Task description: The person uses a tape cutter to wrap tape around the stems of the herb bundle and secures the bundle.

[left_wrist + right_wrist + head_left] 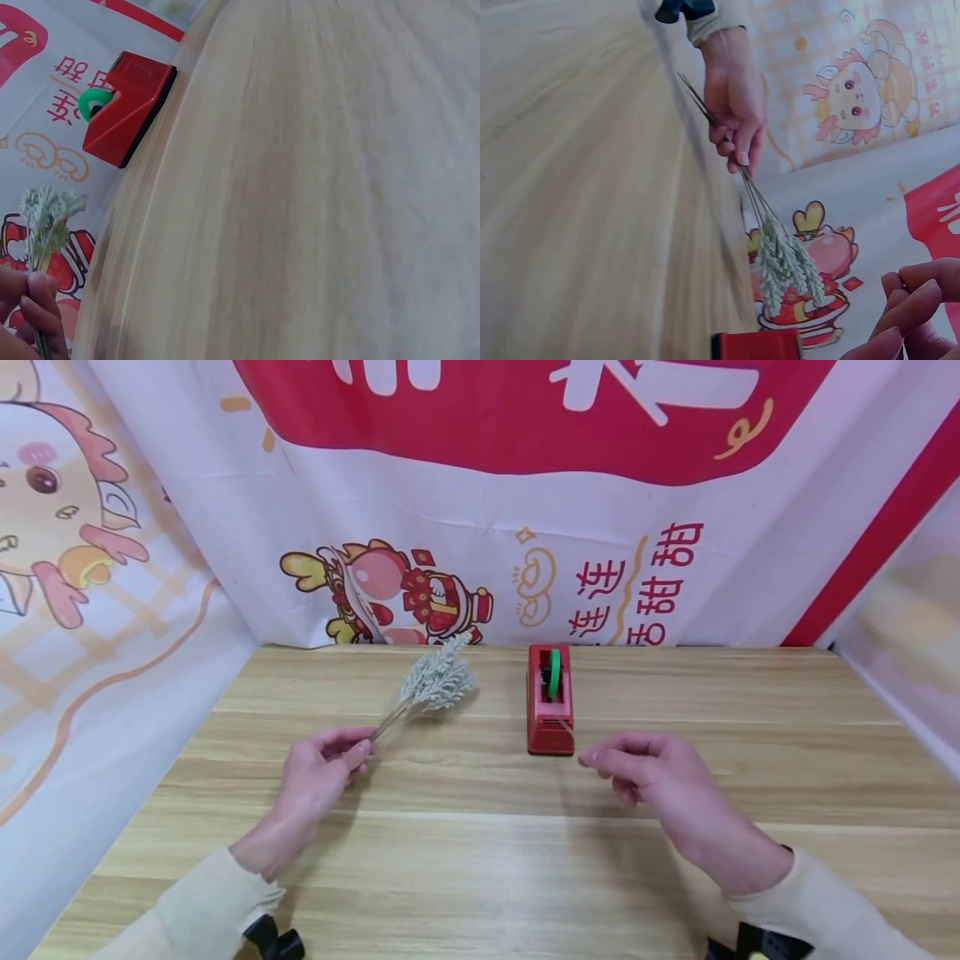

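Note:
A bunch of dried pale grey-green flowers [441, 678] on thin stems is held in my left hand [322, 777], thumb and fingers pinching the stems. The flower heads point away from me, over the table. The right wrist view shows stem ends sticking out behind that hand [735, 112]. A red tape dispenser [551, 739] with a green tape roll [554, 673] stands at the back middle. My right hand [652, 768] is just in front and right of it, thumb and fingertips pinched together. A faint strip of clear tape [567, 727] runs from the dispenser toward those fingertips.
The wooden table [480, 877] reaches back to a printed cloth backdrop [465, 502] with red shapes and cartoon figures. Another printed cloth [97, 693] hangs along the left side. Black straps sit at both cuffs.

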Demonstrator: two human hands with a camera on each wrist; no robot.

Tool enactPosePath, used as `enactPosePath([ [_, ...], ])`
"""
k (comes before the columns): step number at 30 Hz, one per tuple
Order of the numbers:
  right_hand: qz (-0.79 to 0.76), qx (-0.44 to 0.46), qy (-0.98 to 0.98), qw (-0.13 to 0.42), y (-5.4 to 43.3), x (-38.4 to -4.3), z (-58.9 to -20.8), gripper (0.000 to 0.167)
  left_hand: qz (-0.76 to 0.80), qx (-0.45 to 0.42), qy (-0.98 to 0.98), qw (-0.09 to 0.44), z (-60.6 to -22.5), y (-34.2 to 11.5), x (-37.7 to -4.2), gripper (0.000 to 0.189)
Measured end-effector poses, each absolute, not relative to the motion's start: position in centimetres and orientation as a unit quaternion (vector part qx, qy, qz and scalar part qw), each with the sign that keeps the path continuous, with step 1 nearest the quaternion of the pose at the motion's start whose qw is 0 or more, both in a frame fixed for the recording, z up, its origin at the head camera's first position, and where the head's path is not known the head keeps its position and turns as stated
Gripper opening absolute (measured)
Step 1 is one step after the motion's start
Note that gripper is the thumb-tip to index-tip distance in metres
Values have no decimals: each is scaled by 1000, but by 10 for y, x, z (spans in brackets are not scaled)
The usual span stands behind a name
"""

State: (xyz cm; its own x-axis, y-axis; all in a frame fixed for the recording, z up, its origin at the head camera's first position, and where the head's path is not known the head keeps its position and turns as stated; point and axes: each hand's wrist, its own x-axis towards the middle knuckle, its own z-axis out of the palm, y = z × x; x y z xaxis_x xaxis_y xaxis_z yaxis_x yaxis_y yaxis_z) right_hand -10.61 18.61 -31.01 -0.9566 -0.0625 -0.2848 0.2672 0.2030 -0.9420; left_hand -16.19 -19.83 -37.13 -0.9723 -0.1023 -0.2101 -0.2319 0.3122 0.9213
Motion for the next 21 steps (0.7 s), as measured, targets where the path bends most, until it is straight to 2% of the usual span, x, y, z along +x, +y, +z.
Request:
enactPosePath([
  [9,-624,34,773,113,197,-131,-283,33,597,-72,795,77,-367,-205,-164,30],
  [16,-632,30,765,116,198,-142,-273,24,580,-50,809,79,-365,-207,-165,29],
  [21,-619,31,777,112,198,-144,-264,30,559,-22,823,95,-362,-209,-166,25],
])
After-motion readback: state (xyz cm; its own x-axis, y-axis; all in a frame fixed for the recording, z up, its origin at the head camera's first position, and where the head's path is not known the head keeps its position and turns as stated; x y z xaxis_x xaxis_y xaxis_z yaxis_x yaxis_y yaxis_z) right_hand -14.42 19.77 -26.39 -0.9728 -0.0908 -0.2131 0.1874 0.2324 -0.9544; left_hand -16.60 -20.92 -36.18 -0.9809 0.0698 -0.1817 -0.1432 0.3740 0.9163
